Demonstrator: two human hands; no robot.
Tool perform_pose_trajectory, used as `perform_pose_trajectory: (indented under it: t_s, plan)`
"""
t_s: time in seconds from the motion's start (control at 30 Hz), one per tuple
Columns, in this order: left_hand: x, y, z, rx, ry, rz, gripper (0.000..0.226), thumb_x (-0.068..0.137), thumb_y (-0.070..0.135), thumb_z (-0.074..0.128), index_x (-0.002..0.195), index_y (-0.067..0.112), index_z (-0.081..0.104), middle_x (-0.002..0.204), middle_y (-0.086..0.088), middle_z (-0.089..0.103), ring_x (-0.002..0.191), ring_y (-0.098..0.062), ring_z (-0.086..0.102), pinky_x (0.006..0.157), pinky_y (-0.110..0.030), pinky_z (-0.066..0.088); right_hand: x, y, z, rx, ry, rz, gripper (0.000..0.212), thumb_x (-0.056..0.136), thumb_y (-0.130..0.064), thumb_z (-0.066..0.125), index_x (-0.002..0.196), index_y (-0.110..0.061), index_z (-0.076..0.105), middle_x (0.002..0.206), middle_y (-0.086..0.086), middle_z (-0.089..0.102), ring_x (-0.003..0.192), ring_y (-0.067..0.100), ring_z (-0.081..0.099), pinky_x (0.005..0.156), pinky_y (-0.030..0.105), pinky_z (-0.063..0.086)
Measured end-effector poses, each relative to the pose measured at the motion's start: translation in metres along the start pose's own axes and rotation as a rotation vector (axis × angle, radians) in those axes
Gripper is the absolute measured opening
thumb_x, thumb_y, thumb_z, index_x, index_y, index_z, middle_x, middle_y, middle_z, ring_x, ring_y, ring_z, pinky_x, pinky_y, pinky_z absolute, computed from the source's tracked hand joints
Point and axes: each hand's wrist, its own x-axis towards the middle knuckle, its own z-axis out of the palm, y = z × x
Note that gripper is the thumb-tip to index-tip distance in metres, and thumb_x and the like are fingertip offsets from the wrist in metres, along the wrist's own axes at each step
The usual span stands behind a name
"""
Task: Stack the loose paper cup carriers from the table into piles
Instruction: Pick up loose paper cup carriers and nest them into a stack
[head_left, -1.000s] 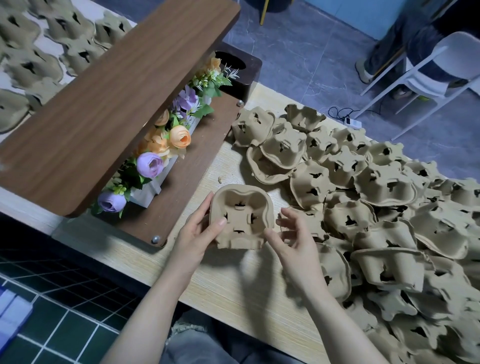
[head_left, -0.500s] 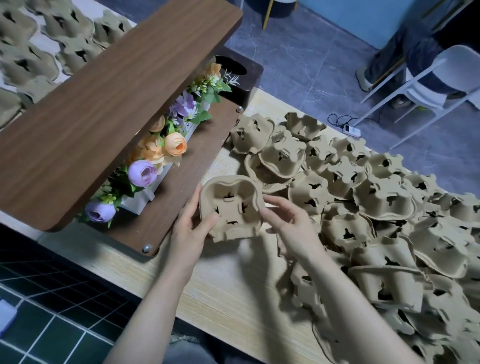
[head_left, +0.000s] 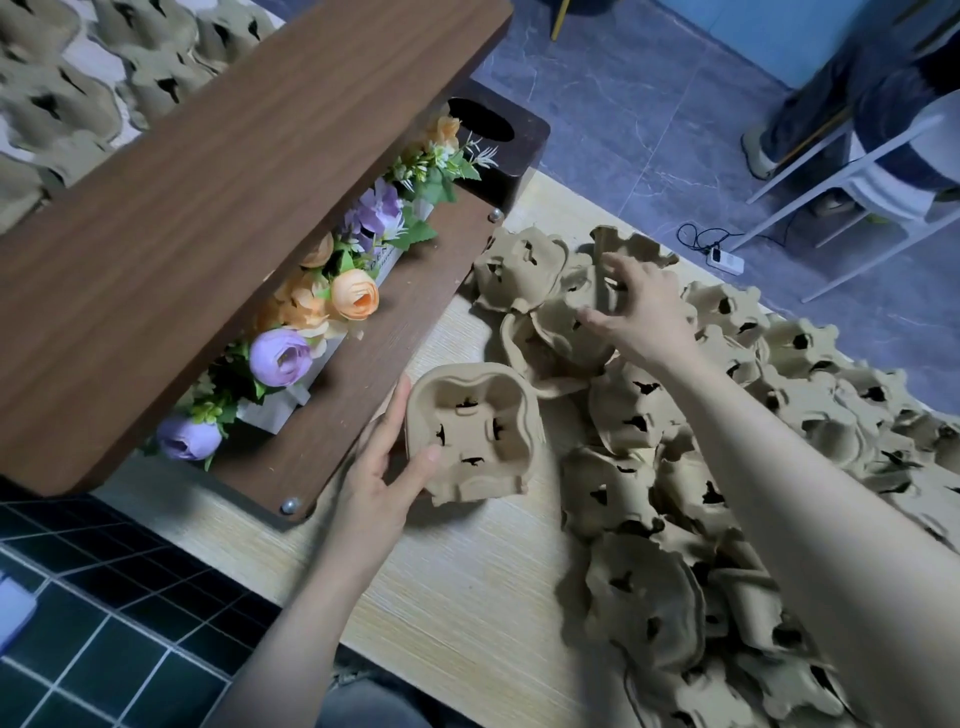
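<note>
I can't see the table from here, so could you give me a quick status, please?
Left hand grips a carrier stack. Right hand open, over the loose carriers. Nothing in the way.

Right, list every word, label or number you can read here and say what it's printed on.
None can be read for certain.
White flower box: dark lettering shows on its side near the far end, beside the purple blooms, but it is too small and half hidden by leaves to make out.
Paper cup carriers, including the one the left hand holds: plain pulp, no print visible.
White power strip on the floor: no marking legible.
</note>
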Motion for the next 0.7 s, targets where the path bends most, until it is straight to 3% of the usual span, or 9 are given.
perform_pose_trajectory:
  t_s: [0.1,0.23,0.33,0.43,0.57,0.7]
  plan:
    - [0.002,-0.001,-0.001,0.022,0.004,-0.005,0.062,0.078,0.047,0.069,0.126,0.073,0.039,0.145,0.032,0.041,0.137,0.005,0.038,0.118,-0.040,0.032,0.000,0.000,0.005,-0.051,-0.012,-0.050,0.068,0.083,-0.025,0.070,0.144,-0.018,0.041,0.125,0.014,0.051,0.119,0.031,0.041,0.098,0.038,0.033]
    - [0.002,-0.001,-0.002,0.024,-0.008,-0.007,0.063,0.076,0.049,0.069,0.127,0.072,0.039,0.144,0.033,0.042,0.136,0.006,0.038,0.118,-0.039,0.032,-0.012,0.003,0.006,-0.043,0.097,-0.107,0.067,0.081,-0.022,0.071,0.142,-0.017,0.044,0.117,0.013,0.052,0.113,0.031,0.041,0.094,0.037,0.034]
    - [0.001,0.000,-0.002,0.003,-0.012,-0.002,0.060,0.084,0.039,0.069,0.125,0.073,0.041,0.145,0.031,0.043,0.136,0.004,0.040,0.117,-0.041,0.034,-0.025,0.003,0.003,-0.048,0.157,-0.134,0.077,0.078,-0.022,0.074,0.146,-0.018,0.039,0.117,0.012,0.052,0.111,0.031,0.041,0.095,0.038,0.033]
    - [0.000,0.001,-0.003,-0.004,-0.017,0.000,0.061,0.087,0.033,0.068,0.126,0.072,0.042,0.149,0.023,0.041,0.136,0.004,0.040,0.117,-0.042,0.034,-0.043,0.001,-0.003,-0.045,0.184,-0.130,0.091,0.075,-0.028,0.080,0.151,-0.019,0.031,0.117,0.010,0.054,0.115,0.032,0.041,0.099,0.044,0.036]
    - [0.002,0.000,-0.004,-0.010,-0.023,-0.008,0.062,0.085,0.035,0.070,0.126,0.071,0.042,0.151,0.021,0.041,0.138,0.002,0.038,0.118,-0.042,0.032,-0.066,-0.002,-0.012,0.000,0.186,-0.073,0.101,0.075,-0.044,0.079,0.155,-0.022,0.021,0.107,0.001,0.060,0.112,0.021,0.040,0.103,0.044,0.030]
    - [0.002,0.000,-0.004,-0.027,-0.025,-0.016,0.063,0.089,0.027,0.070,0.127,0.070,0.043,0.150,0.019,0.043,0.136,0.002,0.040,0.117,-0.042,0.033,-0.083,-0.004,-0.016,0.002,0.195,-0.030,0.090,0.079,-0.050,0.072,0.153,-0.026,0.026,0.090,-0.008,0.048,0.101,0.020,0.044,0.094,0.034,0.025]
